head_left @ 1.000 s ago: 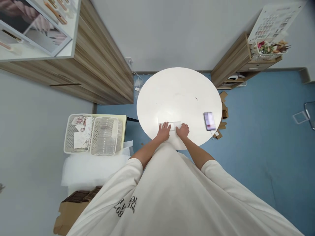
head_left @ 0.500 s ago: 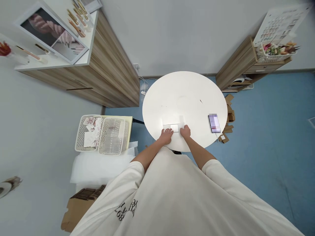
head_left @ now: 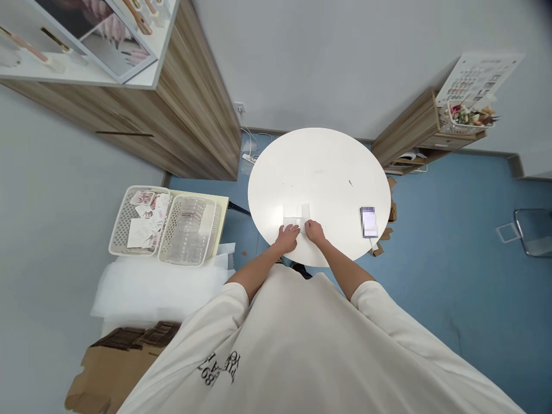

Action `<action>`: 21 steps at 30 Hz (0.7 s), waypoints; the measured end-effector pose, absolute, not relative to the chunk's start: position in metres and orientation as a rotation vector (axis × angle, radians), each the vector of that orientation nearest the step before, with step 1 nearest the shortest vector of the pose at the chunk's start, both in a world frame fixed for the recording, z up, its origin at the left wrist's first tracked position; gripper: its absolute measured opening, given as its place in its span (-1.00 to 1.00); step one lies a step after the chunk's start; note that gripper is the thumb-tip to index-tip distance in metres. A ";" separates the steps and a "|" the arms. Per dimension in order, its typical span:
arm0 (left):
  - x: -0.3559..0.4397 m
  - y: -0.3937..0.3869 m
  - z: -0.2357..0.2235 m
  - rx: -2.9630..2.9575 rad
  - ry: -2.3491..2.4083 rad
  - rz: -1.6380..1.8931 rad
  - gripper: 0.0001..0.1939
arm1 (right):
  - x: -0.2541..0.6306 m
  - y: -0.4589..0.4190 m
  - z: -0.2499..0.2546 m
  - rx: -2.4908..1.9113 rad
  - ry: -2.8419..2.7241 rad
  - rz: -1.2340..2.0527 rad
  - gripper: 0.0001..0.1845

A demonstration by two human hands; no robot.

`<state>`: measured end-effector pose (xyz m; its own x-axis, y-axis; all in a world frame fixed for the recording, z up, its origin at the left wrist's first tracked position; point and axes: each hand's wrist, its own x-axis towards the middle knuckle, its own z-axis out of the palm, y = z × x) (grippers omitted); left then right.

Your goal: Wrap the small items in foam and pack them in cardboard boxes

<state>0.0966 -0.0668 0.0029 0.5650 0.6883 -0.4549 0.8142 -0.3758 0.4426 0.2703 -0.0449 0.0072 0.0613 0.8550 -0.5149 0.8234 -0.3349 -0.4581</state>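
Observation:
A thin, whitish, partly see-through wrapping sheet lies near the front edge of the round white table. My left hand rests on its left part, fingers spread and pressing down. Curled fingers of my right hand grip the sheet's right side. A small white flat piece shows between the hands, largely covered by the sheet and fingers; its kind is unclear.
A phone with a cable lies at the table's right. To the left stand a basket of cards and packets and a basket of clear plastic cases. White foam sheets and cardboard lie below them.
My right hand has moved left, closer to my left hand, folding the sheet's right end inward over the white piece. The head view has shifted slightly.

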 end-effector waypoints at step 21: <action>0.095 -0.027 -0.022 0.740 1.875 0.217 -0.50 | 0.260 -0.040 0.007 -2.360 -2.004 1.138 -0.67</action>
<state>0.0945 -0.0271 -0.0217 -0.2486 0.5823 -0.7740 0.3905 0.7916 0.4700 0.2604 -0.0403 0.0073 0.0295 0.8103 -0.5853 0.9180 -0.2537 -0.3049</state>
